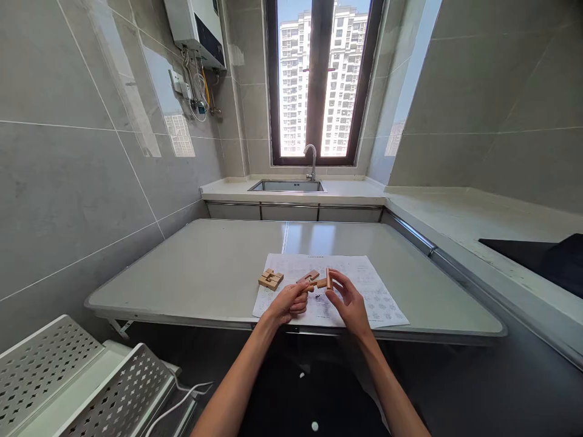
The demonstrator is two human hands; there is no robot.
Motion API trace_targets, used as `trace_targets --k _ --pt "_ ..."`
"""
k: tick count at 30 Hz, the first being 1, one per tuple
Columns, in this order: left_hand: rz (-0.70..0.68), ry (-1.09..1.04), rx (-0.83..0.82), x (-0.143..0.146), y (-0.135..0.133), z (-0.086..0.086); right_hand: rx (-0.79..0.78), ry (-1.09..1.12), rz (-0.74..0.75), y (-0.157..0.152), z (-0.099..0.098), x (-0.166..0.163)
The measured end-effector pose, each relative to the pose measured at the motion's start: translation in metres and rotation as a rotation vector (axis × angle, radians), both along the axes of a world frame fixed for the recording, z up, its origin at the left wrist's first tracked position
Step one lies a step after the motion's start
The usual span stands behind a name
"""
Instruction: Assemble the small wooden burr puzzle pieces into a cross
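Note:
My left hand (288,301) pinches a small notched wooden puzzle piece (308,278) just above a printed paper sheet (373,291). Close beside it, my right hand (347,298) holds another wooden puzzle piece (326,280) between thumb and fingertips; the two pieces almost meet over the sheet's middle. A small cluster of joined wooden pieces (271,278) lies at the sheet's left edge, a little left of my left hand. All of it sits on a pale grey folding table (200,273).
A counter with a steel sink (288,186) and tap stands under the window beyond the table. A black hob (542,258) lies in the right counter. A white perforated metal rack (68,382) and a cable are at lower left.

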State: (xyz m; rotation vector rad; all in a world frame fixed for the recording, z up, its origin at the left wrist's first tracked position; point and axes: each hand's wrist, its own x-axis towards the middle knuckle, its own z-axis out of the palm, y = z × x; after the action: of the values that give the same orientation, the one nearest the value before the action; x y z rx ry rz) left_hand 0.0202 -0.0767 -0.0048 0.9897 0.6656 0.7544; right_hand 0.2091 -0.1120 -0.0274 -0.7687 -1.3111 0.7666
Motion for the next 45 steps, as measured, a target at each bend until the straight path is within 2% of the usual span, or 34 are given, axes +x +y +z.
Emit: trace_targets --k 19,24,31,38,45 --pt "0.015 0.024 0.01 0.0 -0.004 0.001 -0.082 0.108 0.144 0.001 -0.002 0.004" --pt "-0.017 0.022 0.036 0.002 -0.005 0.001 -0.083 0.048 0.139 0.0 -0.002 -0.002" --pt "-0.035 0.051 0.05 0.003 -0.009 0.006 -0.139 0.056 0.252 -0.003 -0.001 -0.007" --pt "-0.043 0.05 0.097 0.003 -0.008 -0.001 -0.092 0.054 0.221 0.0 -0.006 -0.006" --pt "-0.023 0.047 0.1 0.002 -0.009 -0.003 -0.111 0.04 0.278 0.003 -0.005 0.0"
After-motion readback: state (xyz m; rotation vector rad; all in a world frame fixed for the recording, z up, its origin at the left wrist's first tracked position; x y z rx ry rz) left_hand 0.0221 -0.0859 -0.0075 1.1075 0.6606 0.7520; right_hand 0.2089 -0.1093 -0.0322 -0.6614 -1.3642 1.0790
